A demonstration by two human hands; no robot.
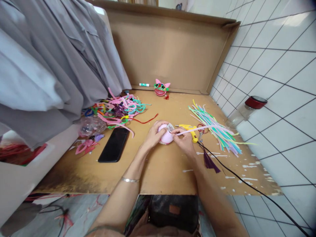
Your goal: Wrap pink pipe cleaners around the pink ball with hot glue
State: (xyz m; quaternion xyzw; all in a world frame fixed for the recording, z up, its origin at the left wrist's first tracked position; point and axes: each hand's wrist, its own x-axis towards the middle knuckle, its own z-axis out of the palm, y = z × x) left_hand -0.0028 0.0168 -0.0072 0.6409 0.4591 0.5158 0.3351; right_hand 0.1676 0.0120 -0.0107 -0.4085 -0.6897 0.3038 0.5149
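Note:
A round ball (166, 137), wrapped in pale pink pipe cleaner with a grey-white patch at its top, is between my hands above the table. My left hand (156, 134) is closed around its left side, thumb pressed on its front. In my right hand (183, 139) the fingers pinch a long pale pink pipe cleaner (204, 127) against the ball's right side. Its free end stretches right, over the yellow glue gun (194, 134). Scissors (202, 129) with reddish handles lie beside the glue gun. My fingers partly hide the ball.
Colourful pipe cleaners lie in a pile (218, 128) at right and a tangle (123, 105) at left. A black phone (114, 144), purple tassel (211, 162), glass jar (243, 113), green-white glue stick (144, 85) and decorated animal head (161, 88) are around. A black cord (237, 176) crosses the table's right side.

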